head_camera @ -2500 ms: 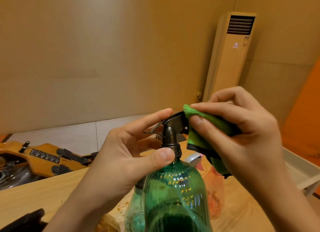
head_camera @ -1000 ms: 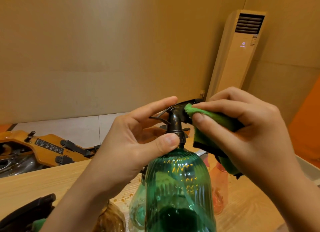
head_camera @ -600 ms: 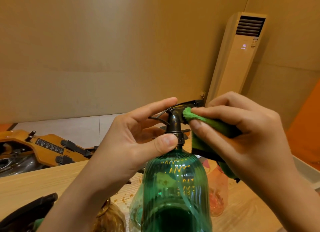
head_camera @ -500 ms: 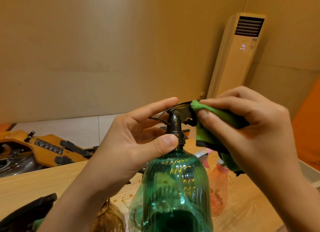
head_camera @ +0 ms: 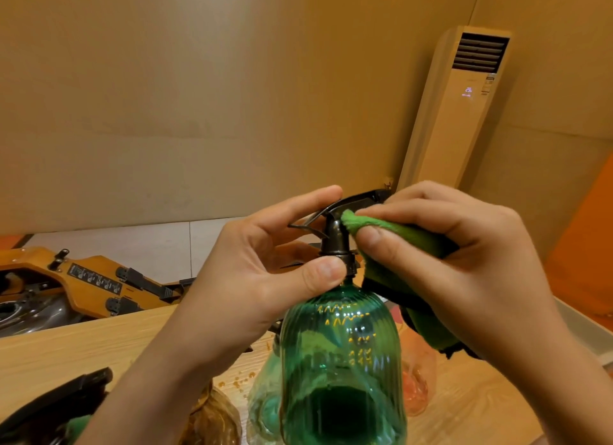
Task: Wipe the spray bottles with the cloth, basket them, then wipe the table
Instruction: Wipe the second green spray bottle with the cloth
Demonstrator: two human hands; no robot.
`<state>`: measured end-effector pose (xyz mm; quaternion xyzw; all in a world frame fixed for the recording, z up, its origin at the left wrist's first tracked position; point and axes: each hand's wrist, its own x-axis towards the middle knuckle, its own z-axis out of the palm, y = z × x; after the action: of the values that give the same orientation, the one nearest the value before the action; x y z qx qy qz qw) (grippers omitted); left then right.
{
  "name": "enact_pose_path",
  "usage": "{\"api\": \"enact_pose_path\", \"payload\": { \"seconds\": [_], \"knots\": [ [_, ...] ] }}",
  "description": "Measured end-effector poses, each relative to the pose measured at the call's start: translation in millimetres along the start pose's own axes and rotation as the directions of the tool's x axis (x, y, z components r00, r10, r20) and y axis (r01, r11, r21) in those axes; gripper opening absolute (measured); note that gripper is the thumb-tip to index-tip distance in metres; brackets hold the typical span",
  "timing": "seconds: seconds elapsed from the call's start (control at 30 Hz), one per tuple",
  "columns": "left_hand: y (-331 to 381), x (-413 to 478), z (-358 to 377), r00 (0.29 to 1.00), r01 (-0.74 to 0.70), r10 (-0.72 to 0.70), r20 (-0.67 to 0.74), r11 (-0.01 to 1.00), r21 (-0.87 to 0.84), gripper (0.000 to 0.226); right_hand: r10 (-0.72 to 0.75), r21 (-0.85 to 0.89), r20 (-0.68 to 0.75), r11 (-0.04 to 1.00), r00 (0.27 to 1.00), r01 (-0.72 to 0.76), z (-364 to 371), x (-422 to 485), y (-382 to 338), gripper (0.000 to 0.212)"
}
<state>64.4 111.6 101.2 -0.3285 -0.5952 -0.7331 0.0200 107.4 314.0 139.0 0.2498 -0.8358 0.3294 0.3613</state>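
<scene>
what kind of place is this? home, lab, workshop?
Likely a plain indoor workroom or office, not a kitchen, though it's hard to be sure. Cues: a floor-standing air conditioner in the corner, bare panelled walls, a wood-grain table with spray bottles, and yellow equipment lying on the floor at left.

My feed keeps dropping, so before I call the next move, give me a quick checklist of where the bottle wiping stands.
1. Left hand holds the green spray bottle by its neck: ok.
2. Right hand pinches the green cloth against the black trigger head: ok.
3. Bottle body wiped: cannot tell.
4. Basket ready: only a white container edge shows at right: cannot tell.
5. Other bottles basketed: pink bottle and amber bottle are on the wooden table: not ok.
6. Table wiped: orange specks lie on it: not ok.
</scene>
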Motion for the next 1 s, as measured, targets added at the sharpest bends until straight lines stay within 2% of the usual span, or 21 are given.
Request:
{"api": "enact_pose_path", "payload": {
  "seconds": [0.07,0.27,0.57,0.8,0.9,1.0],
  "knots": [
    [1,0,0,1.000,-0.003,0.003,-0.009,1.000,-0.001,0.063,0.009,0.043,0.007,0.999,1.000,-0.010,0,1,-1,0.016],
    [3,-1,-1,1.000,-0.003,0.003,-0.006,1.000,0.029,0.064,-0.057,0.060,0.143,0.997,0.988,0.049,-6,1,-7,0.016],
    [4,-5,13,0.997,-0.067,0.070,-0.022,0.990,0.122,0.061,-0.037,0.046,0.031,0.998,0.999,0.036,-12,-1,-10,0.014],
    [1,-10,22,0.997,-0.071,0.076,-0.020,0.984,0.162,0.070,-0.027,0.063,-0.040,0.998,0.999,0.030,-15,-1,-10,0.013],
    [-1,-10,23,0.997,-0.043,0.055,-0.057,0.980,0.193,0.078,-0.016,0.066,-0.050,0.998,0.999,0.019,-18,-2,-7,0.012],
    [0,-9,22,0.996,-0.050,0.064,-0.057,0.973,0.226,0.071,-0.023,0.057,-0.026,0.998,0.999,0.025,-21,-2,-8,0.012]
  ]
}}
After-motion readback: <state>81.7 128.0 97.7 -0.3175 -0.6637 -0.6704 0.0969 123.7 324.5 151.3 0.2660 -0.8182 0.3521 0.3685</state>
